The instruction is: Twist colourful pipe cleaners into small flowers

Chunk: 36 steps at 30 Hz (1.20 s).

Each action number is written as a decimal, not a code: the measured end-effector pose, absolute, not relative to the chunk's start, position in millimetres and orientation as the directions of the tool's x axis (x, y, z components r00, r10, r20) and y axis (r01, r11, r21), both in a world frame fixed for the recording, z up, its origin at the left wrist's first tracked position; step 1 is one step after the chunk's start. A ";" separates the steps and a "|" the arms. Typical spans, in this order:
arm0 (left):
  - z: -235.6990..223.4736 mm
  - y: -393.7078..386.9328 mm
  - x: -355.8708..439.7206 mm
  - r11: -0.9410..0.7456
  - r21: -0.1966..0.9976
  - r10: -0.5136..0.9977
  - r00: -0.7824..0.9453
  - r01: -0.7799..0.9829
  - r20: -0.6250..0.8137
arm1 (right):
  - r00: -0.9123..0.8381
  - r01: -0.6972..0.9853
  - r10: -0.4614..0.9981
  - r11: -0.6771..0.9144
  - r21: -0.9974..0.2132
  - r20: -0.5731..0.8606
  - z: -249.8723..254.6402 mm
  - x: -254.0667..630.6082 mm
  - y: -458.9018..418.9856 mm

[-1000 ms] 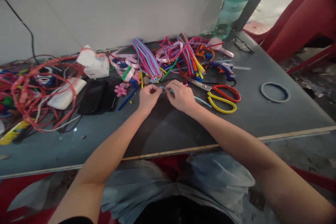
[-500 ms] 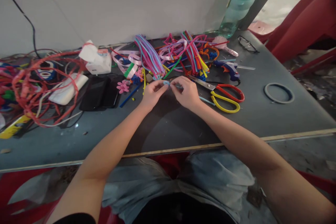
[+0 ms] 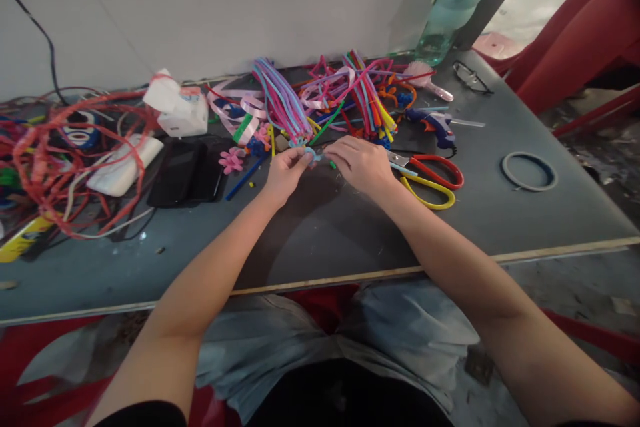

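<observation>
Between my hands is a light blue pipe cleaner (image 3: 314, 154), bent into small loops. My left hand (image 3: 287, 175) pinches its looped part between thumb and fingertips. My right hand (image 3: 362, 163) is closed at the other side, its fingertips on the end of the same piece. Just behind the hands lies a bundle of purple and blue pipe cleaners (image 3: 283, 100). A pair of scissors (image 3: 431, 181) with red and yellow handles rests beside my right hand, its blades partly hidden. A pink pipe-cleaner flower (image 3: 232, 161) lies to the left of my left hand.
Black phones (image 3: 177, 173), a white tissue pack (image 3: 183, 113) and tangled red cord (image 3: 30, 147) occupy the left side. A multicoloured bundle (image 3: 373, 103), a glue gun (image 3: 437, 128), a grey ring (image 3: 529, 171) and a green bottle (image 3: 453, 10) are behind and right. The table's front edge (image 3: 325, 282) is near my lap.
My right hand has turned and shifted slightly, its fingers now stretched more over the light blue piece. More of its loops show beside my left fingertips. The camera view has moved a little.
</observation>
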<state>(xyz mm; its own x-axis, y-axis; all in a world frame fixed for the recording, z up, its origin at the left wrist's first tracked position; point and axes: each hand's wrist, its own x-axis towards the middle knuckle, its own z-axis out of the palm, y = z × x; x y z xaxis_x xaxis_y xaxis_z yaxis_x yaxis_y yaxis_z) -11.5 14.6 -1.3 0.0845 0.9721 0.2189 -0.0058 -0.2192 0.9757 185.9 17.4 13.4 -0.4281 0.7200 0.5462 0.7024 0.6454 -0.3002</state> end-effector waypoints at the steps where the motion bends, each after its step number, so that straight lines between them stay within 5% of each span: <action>1: -0.9 14.3 -10.8 -0.209 0.977 0.972 0.105 -0.034 0.212 | -0.409 0.722 0.721 0.631 -0.284 0.560 13.5 187.3 18.4; 4: -1.1 12.8 -9.5 -0.158 0.983 0.971 0.166 -0.090 0.172 | -0.307 0.746 0.726 0.586 -0.318 0.616 12.2 188.6 19.9; 8: -1.9 9.0 -7.6 -0.159 0.981 0.959 0.220 -0.108 0.180 | -0.129 0.619 0.756 0.567 -0.544 0.641 9.7 179.2 15.0; 12: -1.5 5.4 -4.7 -0.235 0.970 0.948 0.204 -0.067 0.244 | -0.035 0.269 0.896 0.435 -0.859 0.442 6.5 161.0 6.4; 15: -1.5 3.8 -3.4 -0.279 0.960 0.952 0.122 -0.031 0.281 | -0.110 0.033 0.953 0.286 -0.958 0.281 4.0 151.9 2.9; 25: 1.4 -4.7 3.7 -0.299 0.951 0.938 -0.156 0.082 0.309 | -0.137 -0.001 0.944 0.302 -0.953 0.300 0.7 151.4 3.4; 30: 3.7 -8.1 6.3 -0.290 0.950 0.934 -0.182 0.113 0.307 | -0.181 0.123 0.895 0.432 -0.894 0.407 3.4 155.7 3.5; 36: 6.2 -8.5 8.6 -0.215 0.976 0.964 -0.154 0.032 0.218 | -0.007 0.212 0.859 0.502 -0.838 0.512 10.4 152.4 -8.0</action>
<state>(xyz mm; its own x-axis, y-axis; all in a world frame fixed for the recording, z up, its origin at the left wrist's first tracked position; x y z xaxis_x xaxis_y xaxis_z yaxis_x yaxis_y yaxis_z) 8.6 -8.5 6.2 -0.1541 0.9638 0.2178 0.0317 -0.2155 0.9760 152.4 -8.0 10.4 -0.0073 0.8587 0.5124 0.2123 0.5021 -0.8384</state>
